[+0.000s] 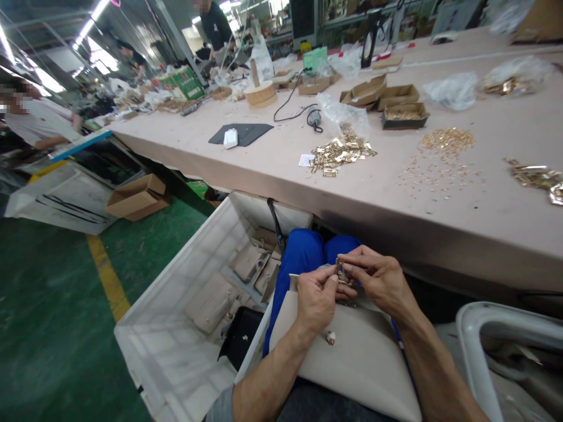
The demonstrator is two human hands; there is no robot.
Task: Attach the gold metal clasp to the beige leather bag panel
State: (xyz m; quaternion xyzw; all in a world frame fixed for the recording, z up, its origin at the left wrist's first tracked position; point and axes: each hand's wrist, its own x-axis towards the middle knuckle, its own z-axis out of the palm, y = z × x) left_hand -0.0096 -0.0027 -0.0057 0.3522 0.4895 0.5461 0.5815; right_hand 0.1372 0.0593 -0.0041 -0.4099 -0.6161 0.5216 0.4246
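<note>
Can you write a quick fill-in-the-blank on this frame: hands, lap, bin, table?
1. Both the left hand and the right hand pinch a small ____-coloured metal buckle.
2. A beige bag lies on the person's lap, over ____ trousers.
3. More beige bags lie in a ____ plastic bin to the left of the person's legs.
4. The pile of gold fittings on the long table spills from a clear plastic ____.

Missing words: gold; blue; white; bag
</note>
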